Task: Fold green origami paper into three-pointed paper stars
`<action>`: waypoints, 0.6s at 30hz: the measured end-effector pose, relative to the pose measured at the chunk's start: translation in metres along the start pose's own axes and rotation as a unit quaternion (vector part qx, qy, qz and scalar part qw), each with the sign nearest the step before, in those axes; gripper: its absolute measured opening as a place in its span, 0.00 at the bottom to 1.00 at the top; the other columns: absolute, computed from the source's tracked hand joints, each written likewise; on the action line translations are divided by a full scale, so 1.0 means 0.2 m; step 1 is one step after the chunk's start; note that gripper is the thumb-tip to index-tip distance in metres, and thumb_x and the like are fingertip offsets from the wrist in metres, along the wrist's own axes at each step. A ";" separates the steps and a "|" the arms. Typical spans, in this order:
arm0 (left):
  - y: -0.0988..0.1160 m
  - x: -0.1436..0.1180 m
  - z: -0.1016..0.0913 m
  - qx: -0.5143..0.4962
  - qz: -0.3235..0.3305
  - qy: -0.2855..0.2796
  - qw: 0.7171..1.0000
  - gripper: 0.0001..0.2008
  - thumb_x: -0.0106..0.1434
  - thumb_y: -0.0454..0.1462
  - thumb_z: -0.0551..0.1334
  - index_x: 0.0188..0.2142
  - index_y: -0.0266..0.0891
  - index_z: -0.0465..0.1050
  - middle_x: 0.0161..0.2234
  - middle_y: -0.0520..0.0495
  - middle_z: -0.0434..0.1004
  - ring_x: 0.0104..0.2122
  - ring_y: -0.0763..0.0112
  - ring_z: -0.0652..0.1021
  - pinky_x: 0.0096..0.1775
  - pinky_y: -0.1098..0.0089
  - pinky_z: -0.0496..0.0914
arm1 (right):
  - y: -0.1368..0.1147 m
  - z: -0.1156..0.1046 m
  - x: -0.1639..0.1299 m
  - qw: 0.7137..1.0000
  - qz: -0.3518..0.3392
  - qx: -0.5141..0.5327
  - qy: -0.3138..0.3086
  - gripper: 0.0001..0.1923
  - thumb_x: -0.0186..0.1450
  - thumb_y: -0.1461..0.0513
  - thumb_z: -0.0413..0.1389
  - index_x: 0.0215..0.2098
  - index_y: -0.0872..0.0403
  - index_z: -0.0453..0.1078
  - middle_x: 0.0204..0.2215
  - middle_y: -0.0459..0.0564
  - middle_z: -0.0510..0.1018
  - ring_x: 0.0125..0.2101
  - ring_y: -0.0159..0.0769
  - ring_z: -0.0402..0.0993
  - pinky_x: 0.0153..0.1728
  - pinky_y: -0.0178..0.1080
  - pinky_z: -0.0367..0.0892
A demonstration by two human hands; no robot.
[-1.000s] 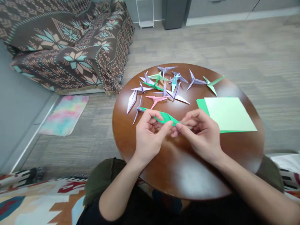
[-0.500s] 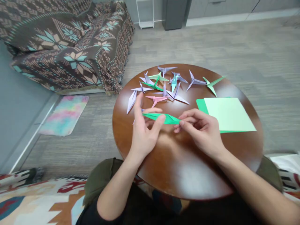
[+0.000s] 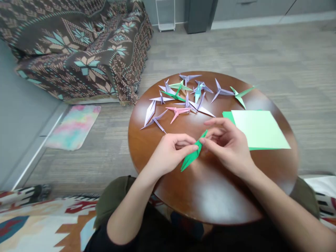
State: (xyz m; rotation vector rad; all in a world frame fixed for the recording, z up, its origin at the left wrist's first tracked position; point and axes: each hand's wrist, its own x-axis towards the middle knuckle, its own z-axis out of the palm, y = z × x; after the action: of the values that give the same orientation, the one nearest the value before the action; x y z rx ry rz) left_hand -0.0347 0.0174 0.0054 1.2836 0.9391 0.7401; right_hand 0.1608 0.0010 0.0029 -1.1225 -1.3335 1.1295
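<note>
A narrow, pointed piece of folded green paper point(image 3: 191, 159) slants between my hands above the round table, one tip toward me. My left hand point(image 3: 174, 151) pinches it near the middle, thumb on top. Closed on its upper end are the thumb and fingertips of my right hand point(image 3: 228, 145). Beyond my hands lie several folded paper cranes, among them a pink crane point(image 3: 178, 111), a green crane point(image 3: 176, 94) and a purple crane point(image 3: 219, 91). To the right of my right hand rests a stack of square paper point(image 3: 262, 129), pale green over darker green.
The round brown table point(image 3: 220, 203) stands in front of my knees. Past it on the left is a sofa point(image 3: 86, 66) under a patterned cover, with a pastel mat point(image 3: 75, 127) on the floor. A dark grey bin-like box point(image 3: 198, 17) stands by the far cabinets.
The green folded paper has turned from lying sideways to slanting toward me. My left hand has come lower and closer to my right, uncovering a purple crane on the left.
</note>
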 end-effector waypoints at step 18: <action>0.02 0.00 0.03 -0.026 0.020 0.012 0.999 0.10 0.59 0.42 0.75 0.30 0.36 0.84 0.26 0.48 0.82 0.24 0.73 0.77 0.30 0.74 0.70 | -0.01 0.01 0.01 0.990 0.108 0.069 -0.051 0.18 0.57 0.50 0.74 0.31 0.54 0.77 0.19 0.44 0.79 0.16 0.31 0.73 0.18 0.33 0.72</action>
State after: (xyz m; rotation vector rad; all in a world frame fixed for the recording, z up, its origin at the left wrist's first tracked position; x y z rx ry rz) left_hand -0.0296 0.0144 0.0089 1.2531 0.9095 0.8084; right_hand 0.1587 0.0034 0.0043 -1.1400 -1.2122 1.4321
